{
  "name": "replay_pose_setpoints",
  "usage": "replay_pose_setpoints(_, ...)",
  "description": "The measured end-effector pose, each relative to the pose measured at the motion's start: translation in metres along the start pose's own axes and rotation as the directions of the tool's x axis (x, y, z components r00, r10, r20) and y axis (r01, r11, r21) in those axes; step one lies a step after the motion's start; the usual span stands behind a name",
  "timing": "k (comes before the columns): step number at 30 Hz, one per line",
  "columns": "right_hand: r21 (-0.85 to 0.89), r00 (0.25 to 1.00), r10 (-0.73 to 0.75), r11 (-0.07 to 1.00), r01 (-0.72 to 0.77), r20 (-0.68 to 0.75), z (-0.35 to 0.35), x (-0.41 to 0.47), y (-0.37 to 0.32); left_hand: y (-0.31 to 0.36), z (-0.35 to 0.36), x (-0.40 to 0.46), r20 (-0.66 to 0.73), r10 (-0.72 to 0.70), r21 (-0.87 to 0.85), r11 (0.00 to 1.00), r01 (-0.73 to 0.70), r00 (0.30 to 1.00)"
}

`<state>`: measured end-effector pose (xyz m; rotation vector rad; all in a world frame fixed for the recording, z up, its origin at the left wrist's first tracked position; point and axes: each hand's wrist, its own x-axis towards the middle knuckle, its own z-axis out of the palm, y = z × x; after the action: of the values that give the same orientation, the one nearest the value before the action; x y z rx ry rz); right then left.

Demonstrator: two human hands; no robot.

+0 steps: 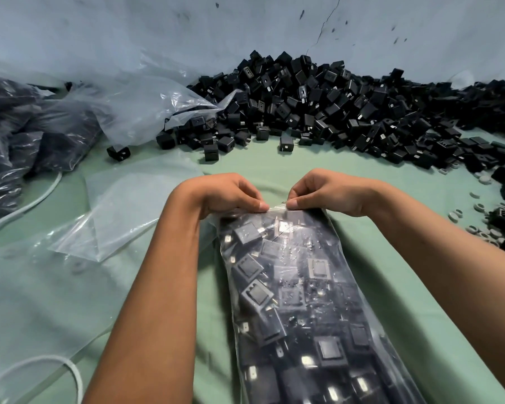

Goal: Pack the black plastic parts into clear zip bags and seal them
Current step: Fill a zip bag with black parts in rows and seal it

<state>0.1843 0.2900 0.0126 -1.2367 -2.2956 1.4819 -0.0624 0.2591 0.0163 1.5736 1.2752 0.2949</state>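
A clear zip bag (pixel 301 301) packed full of black plastic parts lies lengthwise on the green cloth (pixel 414 330), running from the near edge of view away to the two hands. The left hand (pixel 231 193) pinches the bag's far top edge between thumb and curled fingers, and the right hand (pixel 324 191) pinches the same edge just beside it, the two thumbs nearly meeting. Through the plastic the parts show as small square housings with pale metal tabs; no brand or writing can be read on them or on the bag. To the left lie empty clear bags (pixel 123 211) and a white cable (pixel 41 196). Farther left sit filled bags (pixel 27 135). Against the pale wall (pixel 158 30) behind rises a loose heap of black parts (pixel 318 100).
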Motion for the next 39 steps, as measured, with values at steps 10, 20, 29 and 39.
replay_pose_setpoints(10,-0.164,0.995,0.093,0.983,-0.088,0.024,0.012,0.012,-0.024,-0.007,0.0,-0.003,0.009,0.028,-0.054,0.998,-0.027,1.0)
replay_pose_setpoints(20,-0.188,0.995,0.035,0.981,-0.053,-0.097,0.008,0.0,-0.012,-0.015,-0.016,-0.017,-0.026,-0.054,-0.083,0.995,0.052,0.998)
replay_pose_setpoints(29,-0.214,0.99,0.075,0.972,-0.098,-0.116,0.006,0.004,-0.013,-0.035,-0.023,-0.019,-0.078,-0.079,-0.206,0.977,0.062,0.994)
replay_pose_setpoints(39,-0.224,1.0,-0.001,0.975,0.005,0.016,0.031,0.037,-0.047,-0.036,-0.021,-0.017,-0.063,0.013,-0.136,0.99,-0.021,0.998)
